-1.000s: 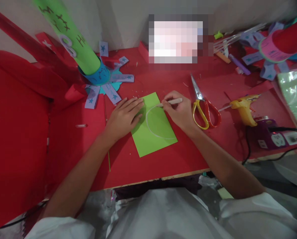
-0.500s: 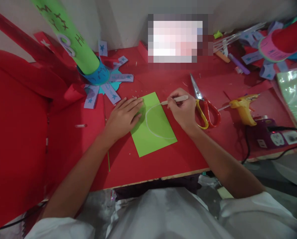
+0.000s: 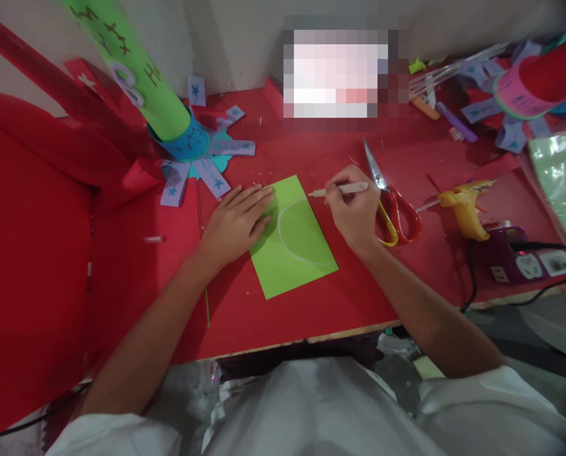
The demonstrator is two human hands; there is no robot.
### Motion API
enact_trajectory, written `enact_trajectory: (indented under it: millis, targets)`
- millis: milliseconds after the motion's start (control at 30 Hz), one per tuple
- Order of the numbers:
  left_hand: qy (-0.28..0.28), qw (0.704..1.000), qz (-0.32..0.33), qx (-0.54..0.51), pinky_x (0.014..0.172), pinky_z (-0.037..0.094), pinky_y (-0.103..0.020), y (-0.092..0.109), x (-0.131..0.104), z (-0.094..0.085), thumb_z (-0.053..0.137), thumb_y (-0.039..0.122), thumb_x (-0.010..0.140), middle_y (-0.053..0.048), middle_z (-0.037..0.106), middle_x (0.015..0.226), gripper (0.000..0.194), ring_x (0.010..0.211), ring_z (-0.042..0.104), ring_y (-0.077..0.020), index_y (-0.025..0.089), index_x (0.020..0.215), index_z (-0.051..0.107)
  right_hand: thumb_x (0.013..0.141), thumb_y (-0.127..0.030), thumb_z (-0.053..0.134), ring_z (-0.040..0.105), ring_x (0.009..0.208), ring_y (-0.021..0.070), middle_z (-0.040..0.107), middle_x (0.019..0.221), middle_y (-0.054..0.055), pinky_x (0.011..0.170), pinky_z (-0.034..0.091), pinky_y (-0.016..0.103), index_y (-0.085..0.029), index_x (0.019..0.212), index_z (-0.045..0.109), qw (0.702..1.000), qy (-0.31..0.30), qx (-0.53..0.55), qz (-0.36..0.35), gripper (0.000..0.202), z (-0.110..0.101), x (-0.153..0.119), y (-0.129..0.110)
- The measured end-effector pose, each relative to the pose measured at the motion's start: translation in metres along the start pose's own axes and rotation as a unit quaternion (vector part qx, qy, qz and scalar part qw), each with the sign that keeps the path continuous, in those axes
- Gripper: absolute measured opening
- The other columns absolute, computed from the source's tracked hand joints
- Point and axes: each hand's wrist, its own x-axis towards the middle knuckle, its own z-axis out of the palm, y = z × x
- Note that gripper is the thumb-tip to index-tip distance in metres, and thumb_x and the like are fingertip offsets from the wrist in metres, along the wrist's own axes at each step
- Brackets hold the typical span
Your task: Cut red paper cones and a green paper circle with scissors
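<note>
A sheet of green paper (image 3: 295,244) lies on the red table, marked with a white curved line that runs out to its right edge. My left hand (image 3: 238,221) rests flat over the paper's left edge, fingers stretched out. Held in my right hand (image 3: 354,209) is a white pen (image 3: 354,188), its tip just off the paper's right edge and apart from it. Right behind that hand lie scissors (image 3: 390,202) with one yellow and one red handle, blades pointing away from me.
A green paper tube (image 3: 162,104) with a blue base and purple strips stands at the back left. To the right are a yellow glue gun (image 3: 468,206), a purple box (image 3: 515,259) with a black cable, and a pink-based red tube (image 3: 525,92). A thin green stick (image 3: 207,304) lies left.
My right hand has moved slightly right with the pen, taking its tip off the green paper. My left hand and the paper have stayed in place.
</note>
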Motion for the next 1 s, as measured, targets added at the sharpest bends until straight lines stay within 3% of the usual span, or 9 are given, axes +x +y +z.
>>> enact_trajectory:
  millis: [200,333,400,500,600,700,833,900,1000]
  targets:
    - [-0.002,1.000,-0.001,0.004,0.138,0.040,-0.056,0.001,0.000,-0.001,0.050,0.027,0.112,-0.008,0.065,0.166,0.047,0.157,0.059,-0.0298,0.020,0.156,0.067,0.103,-0.049,0.072,0.064,0.070,0.0192,0.067,0.078,0.002,0.064,0.053,0.036,-0.026,0.087,0.069,0.992,-0.104,0.073,0.021,0.028,0.002,-0.002,-0.005]
    - [0.003,1.000,-0.011,0.023,0.138,0.036,-0.060,0.007,0.000,-0.004,0.049,0.028,0.112,-0.008,0.065,0.165,0.047,0.155,0.060,-0.0323,0.024,0.156,0.066,0.107,-0.057,0.066,0.073,0.081,0.0212,0.079,0.095,0.006,0.074,0.061,0.037,-0.028,0.113,0.079,0.983,-0.160,0.092,0.025,0.033,-0.001,-0.004,-0.009]
    - [0.001,0.999,-0.019,0.042,0.136,0.036,-0.063,0.013,-0.001,-0.007,0.051,0.034,0.113,-0.011,0.068,0.162,0.046,0.150,0.063,-0.0356,0.023,0.154,0.067,0.109,-0.050,0.065,0.078,0.102,0.0266,0.082,0.114,0.008,0.092,0.064,0.045,-0.030,0.122,0.080,0.986,-0.161,0.045,-0.014,0.028,-0.002,-0.004,-0.007]
    - [0.000,0.997,-0.045,0.066,0.128,0.043,-0.065,0.019,-0.003,-0.012,0.053,0.045,0.113,-0.015,0.075,0.149,0.046,0.138,0.069,-0.0397,0.022,0.148,0.071,0.106,-0.033,0.068,0.073,0.126,0.0344,0.082,0.129,0.010,0.113,0.057,0.058,-0.031,0.130,0.079,0.973,-0.202,-0.054,-0.097,0.027,-0.002,-0.003,0.002]
    - [0.021,0.995,-0.071,0.060,0.120,0.048,-0.064,0.019,-0.004,-0.012,0.050,0.045,0.114,-0.015,0.077,0.141,0.044,0.132,0.070,-0.0394,0.023,0.144,0.073,0.102,-0.022,0.069,0.070,0.134,0.0366,0.081,0.135,0.010,0.119,0.053,0.062,-0.031,0.134,0.078,0.951,-0.262,-0.088,-0.142,0.035,-0.002,0.000,0.009]
    - [0.018,0.998,-0.048,0.030,0.129,0.043,-0.062,0.012,-0.003,-0.008,0.047,0.036,0.114,-0.012,0.071,0.156,0.043,0.147,0.063,-0.0360,0.025,0.150,0.069,0.103,-0.024,0.069,0.069,0.137,0.0358,0.082,0.135,0.007,0.122,0.051,0.062,-0.034,0.129,0.080,0.952,-0.265,-0.067,-0.141,0.030,-0.003,0.001,0.006]
    - [-0.023,1.000,0.006,0.016,0.142,0.021,-0.069,0.007,-0.003,-0.004,0.049,0.034,0.114,-0.007,0.058,0.172,0.048,0.165,0.048,-0.0342,0.028,0.160,0.062,0.109,-0.044,0.066,0.078,0.117,0.0289,0.085,0.120,0.007,0.108,0.061,0.051,-0.033,0.125,0.083,0.975,-0.209,0.025,-0.068,0.026,-0.006,-0.001,-0.008]
    - [-0.021,0.999,0.011,0.022,0.142,0.019,-0.071,0.008,-0.004,-0.005,0.052,0.037,0.113,-0.008,0.063,0.167,0.046,0.159,0.055,-0.0354,0.028,0.155,0.067,0.108,-0.055,0.068,0.079,0.095,0.0240,0.085,0.104,0.006,0.088,0.064,0.042,-0.031,0.118,0.085,0.976,-0.201,0.084,-0.017,0.032,-0.007,-0.001,-0.013]
    - [-0.005,1.000,0.004,0.031,0.141,0.025,-0.069,0.012,-0.004,-0.007,0.054,0.040,0.113,-0.010,0.075,0.152,0.041,0.144,0.067,-0.0358,0.026,0.144,0.076,0.103,-0.063,0.071,0.069,0.072,0.0179,0.079,0.084,0.005,0.061,0.055,0.033,-0.026,0.104,0.086,0.967,-0.212,0.135,0.031,0.040,-0.007,0.003,-0.013]
